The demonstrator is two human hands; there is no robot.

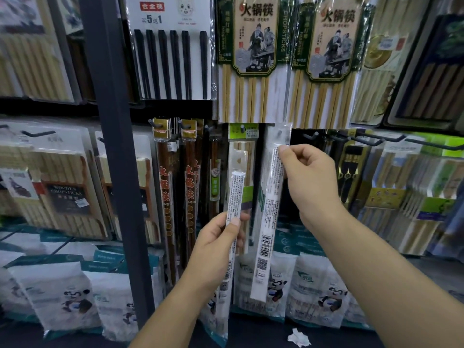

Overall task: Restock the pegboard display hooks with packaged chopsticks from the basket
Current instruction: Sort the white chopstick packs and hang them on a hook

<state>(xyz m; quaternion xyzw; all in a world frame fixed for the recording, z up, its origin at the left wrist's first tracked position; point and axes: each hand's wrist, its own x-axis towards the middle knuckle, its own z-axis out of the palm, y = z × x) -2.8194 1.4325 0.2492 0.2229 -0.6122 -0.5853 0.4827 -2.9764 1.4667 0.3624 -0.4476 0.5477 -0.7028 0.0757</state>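
A narrow chopstick pack (270,209), its printed back and barcode turned toward the camera, is pinched near its top between the thumb and curled fingers of the right hand (310,174). It is held tilted in front of the middle of the pegboard display. Its clear tab with the hang hole is raised to the row of hooks, though whether the hole is on a hook cannot be told. Just to its left, a second narrow pack (236,194) is gripped around its middle by the left hand (217,244), thumb across the front and fingers wrapped behind, and is held nearly upright. Behind the two, a green-topped pack (241,140) is seen hanging. Further left, brown chopstick packs (165,187) are hung beside a dark upright post (115,146). To the right, black hooks (371,140) are seen jutting out. Above, large packs of pale chopsticks (253,59) are displayed. Below, panda-printed bags (313,285) are lined up, and a crumpled scrap of paper (298,337) is seen on the dark surface nearest the camera.
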